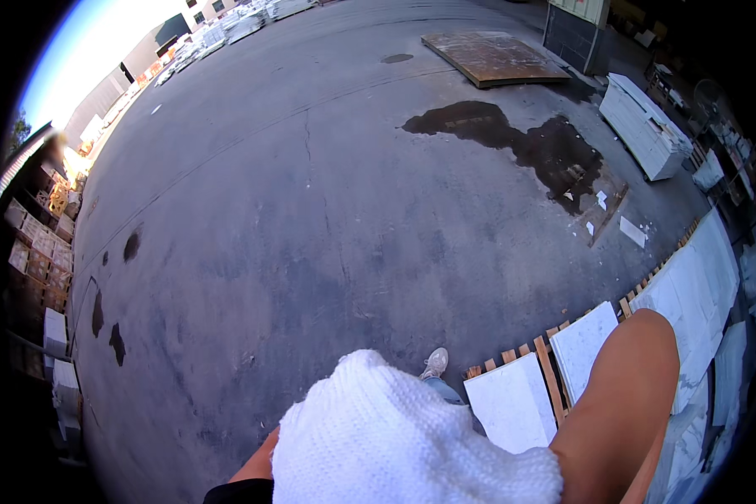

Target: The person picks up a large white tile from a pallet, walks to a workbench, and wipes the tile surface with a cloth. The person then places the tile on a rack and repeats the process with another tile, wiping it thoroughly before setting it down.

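Neither of my hands shows. My right arm [622, 395] comes in at the lower right, bent so that its elbow points forward; its hand is out of sight. A small part of my left arm [262, 456] shows at the lower edge beside something black. My white knit top [395, 437] fills the lower middle. One light shoe [436, 362] shows just beyond it on the grey pavement. Right of the shoe, a stack of white slabs [506, 403] lies on wooden pallet slats [548, 374]. A second white slab stack [581, 343] sits farther along, partly behind my right arm.
More pale slabs [689, 277] line the right side. Ahead right are a dark wet patch [559, 155], broken white pieces [632, 232], a long white crate-like block [647, 126] and a rusty flat plate [496, 55]. Stacked pallets [42, 252] stand at far left.
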Available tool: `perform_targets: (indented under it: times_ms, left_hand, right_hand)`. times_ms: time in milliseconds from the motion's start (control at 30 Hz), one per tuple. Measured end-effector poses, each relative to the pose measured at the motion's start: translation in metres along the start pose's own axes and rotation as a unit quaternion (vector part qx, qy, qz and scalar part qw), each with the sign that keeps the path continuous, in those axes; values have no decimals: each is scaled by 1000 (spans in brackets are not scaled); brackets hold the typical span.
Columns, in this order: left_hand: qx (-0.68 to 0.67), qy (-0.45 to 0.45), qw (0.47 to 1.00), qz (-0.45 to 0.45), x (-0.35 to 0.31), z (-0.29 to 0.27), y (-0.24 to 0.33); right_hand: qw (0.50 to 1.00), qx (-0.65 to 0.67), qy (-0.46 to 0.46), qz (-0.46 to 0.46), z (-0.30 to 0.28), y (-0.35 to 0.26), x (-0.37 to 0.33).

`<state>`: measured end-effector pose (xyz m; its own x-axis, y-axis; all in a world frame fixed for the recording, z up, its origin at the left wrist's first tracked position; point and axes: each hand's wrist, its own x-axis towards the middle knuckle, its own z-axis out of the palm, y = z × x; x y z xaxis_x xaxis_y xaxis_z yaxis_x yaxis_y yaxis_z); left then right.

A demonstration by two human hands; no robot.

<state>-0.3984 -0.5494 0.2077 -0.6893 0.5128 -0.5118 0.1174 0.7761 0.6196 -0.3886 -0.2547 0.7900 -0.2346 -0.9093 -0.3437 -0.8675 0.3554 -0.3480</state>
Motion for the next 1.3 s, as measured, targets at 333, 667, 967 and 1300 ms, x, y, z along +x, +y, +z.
perform_targets:
  times_ms: [333, 667, 967, 1300]
  left_hand:
    - [-78, 83, 970, -215, 38, -95, -7]
    - [43, -57, 989, -128, 162, -188, -71]
    - [5, -7, 1000, -15, 416, -331, 75]
    - [46, -407, 864, -292, 415, -323, 112]
  right_hand:
    - [998, 35, -4, 46, -47, 129, -45]
    - [977, 168, 37, 128, -69, 272, -53]
    - [460, 248, 394, 757, 320, 345, -95]
    - [-500, 575, 356, 541, 519, -5, 57]
